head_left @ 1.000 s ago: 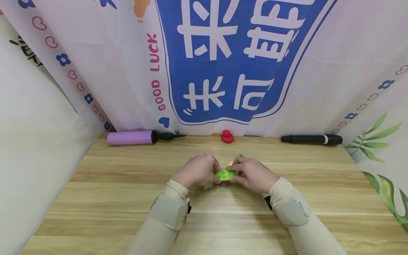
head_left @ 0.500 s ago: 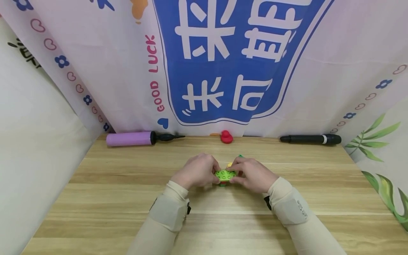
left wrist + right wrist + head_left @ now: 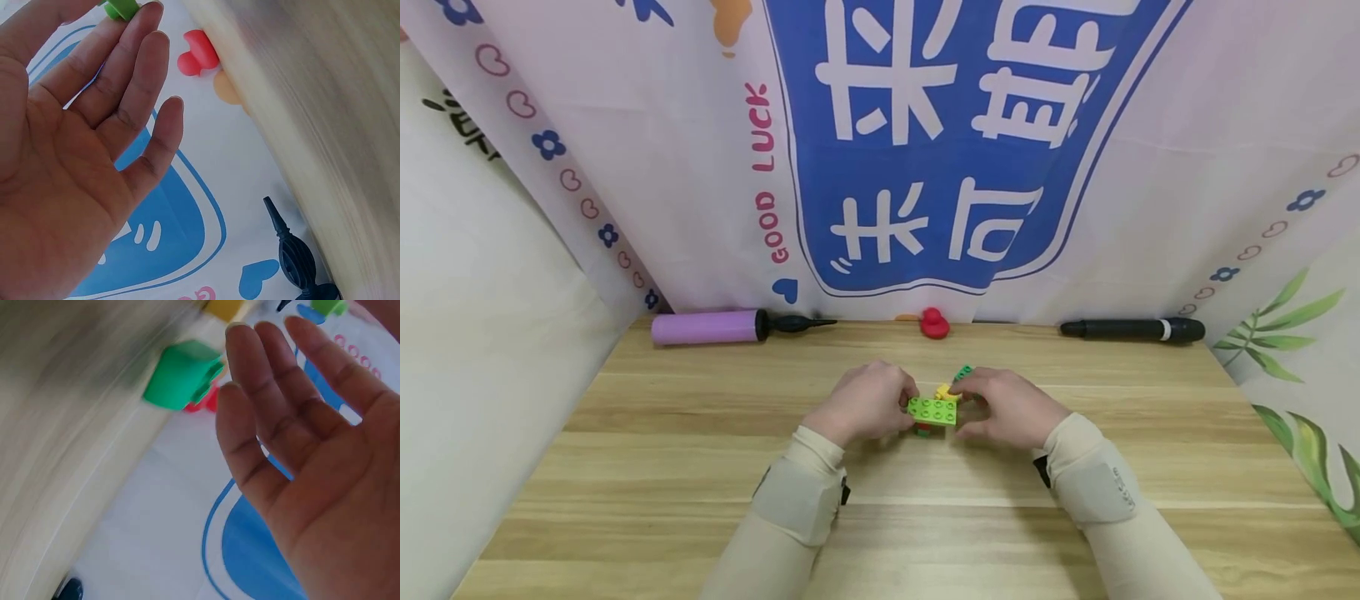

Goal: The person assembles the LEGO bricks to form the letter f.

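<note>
In the head view a lime-green toy building plate (image 3: 932, 411) with studs sits on top of a small stack, whose red and green lower part (image 3: 922, 430) peeks out beneath. My left hand (image 3: 868, 402) pinches the left end of this plate; the left wrist view shows its green edge (image 3: 122, 7) at the fingertips. My right hand (image 3: 1011, 408) is off the plate's right end, fingers apart with nothing between them. Behind the plate are a yellow brick (image 3: 947, 392), near the right fingertips, and a green brick (image 3: 963, 372), larger in the right wrist view.
Along the table's back edge lie a purple hand pump (image 3: 707, 327) with a black nozzle, a red rubber duck (image 3: 935, 323) and a black microphone-like stick (image 3: 1131, 330). A printed cloth (image 3: 700, 167) hangs behind the wooden table (image 3: 700, 500).
My right hand has let go of the lime-green plate and moved slightly right, uncovering its right end and more of the yellow and green bricks. The left hand keeps its hold.
</note>
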`<state>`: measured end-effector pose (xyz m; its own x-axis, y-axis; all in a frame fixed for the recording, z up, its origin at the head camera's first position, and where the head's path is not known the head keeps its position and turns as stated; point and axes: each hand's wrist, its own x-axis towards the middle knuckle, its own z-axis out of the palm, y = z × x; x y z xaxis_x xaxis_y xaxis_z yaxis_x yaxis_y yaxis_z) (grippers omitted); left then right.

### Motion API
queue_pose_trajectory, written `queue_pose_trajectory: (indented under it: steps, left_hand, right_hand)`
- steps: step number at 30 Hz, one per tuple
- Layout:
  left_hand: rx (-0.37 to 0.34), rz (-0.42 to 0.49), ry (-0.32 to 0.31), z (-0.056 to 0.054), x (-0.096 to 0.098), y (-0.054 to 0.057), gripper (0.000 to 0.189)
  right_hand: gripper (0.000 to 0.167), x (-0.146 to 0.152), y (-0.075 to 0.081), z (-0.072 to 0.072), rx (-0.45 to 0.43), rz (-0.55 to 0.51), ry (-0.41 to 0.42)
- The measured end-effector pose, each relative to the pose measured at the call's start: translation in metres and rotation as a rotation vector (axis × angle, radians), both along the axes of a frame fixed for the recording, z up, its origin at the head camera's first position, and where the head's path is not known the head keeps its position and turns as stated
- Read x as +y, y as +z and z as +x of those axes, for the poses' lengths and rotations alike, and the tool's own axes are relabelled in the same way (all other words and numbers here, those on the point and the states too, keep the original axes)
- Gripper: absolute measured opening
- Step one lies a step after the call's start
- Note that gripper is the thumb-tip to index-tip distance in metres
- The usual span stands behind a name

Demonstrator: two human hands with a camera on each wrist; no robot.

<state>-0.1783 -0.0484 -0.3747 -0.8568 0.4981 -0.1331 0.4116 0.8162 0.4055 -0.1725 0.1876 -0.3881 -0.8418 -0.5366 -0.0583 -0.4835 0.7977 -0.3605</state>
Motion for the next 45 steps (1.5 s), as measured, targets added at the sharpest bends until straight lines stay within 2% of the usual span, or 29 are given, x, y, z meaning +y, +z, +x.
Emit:
queue_pose_trajectory:
  steps: [8, 14, 17, 20, 23, 26, 31, 36, 41, 45]
  left_hand:
    - [0.011, -0.011, -0.028, 0.000, 0.002, -0.001, 0.027]
    - [0.015, -0.016, -0.033, 0.001, 0.003, 0.001, 0.026]
    - [0.025, -0.020, -0.037, 0.000, 0.003, 0.001, 0.023]
    - [0.025, -0.019, -0.038, 0.000, 0.003, 0.002, 0.023]
    - [0.015, -0.020, -0.034, 0.001, 0.003, 0.002, 0.025]
    - [0.011, -0.020, -0.030, 0.001, 0.002, 0.002, 0.027]
    - [0.027, -0.024, -0.033, 0.001, 0.003, 0.003, 0.025]
    - [0.021, -0.027, -0.041, 0.001, 0.003, 0.002, 0.026]
    - [0.022, -0.016, -0.049, 0.001, 0.002, 0.001, 0.022]
    - [0.037, -0.009, -0.059, 0.001, 0.002, 0.000, 0.016]
  right_hand:
    - [0.049, -0.005, -0.013, -0.002, 0.192, 0.130, -0.073]
    - [0.033, -0.010, -0.018, -0.001, 0.233, 0.167, -0.055]
    - [0.026, -0.010, -0.018, 0.000, 0.228, 0.164, -0.035]
    - [0.024, -0.011, -0.016, 0.000, 0.175, 0.158, -0.013]
    - [0.028, -0.011, -0.014, 0.001, 0.109, 0.165, -0.004]
    - [0.035, -0.008, -0.008, 0.001, 0.084, 0.166, -0.021]
    - [0.036, -0.004, 0.001, 0.001, 0.146, 0.107, -0.068]
    - [0.031, -0.004, 0.003, 0.002, 0.197, -0.011, -0.038]
    - [0.024, -0.008, 0.005, 0.005, 0.158, -0.152, 0.015]
    - [0.032, -0.013, 0.003, 0.007, 0.136, -0.215, 0.071]
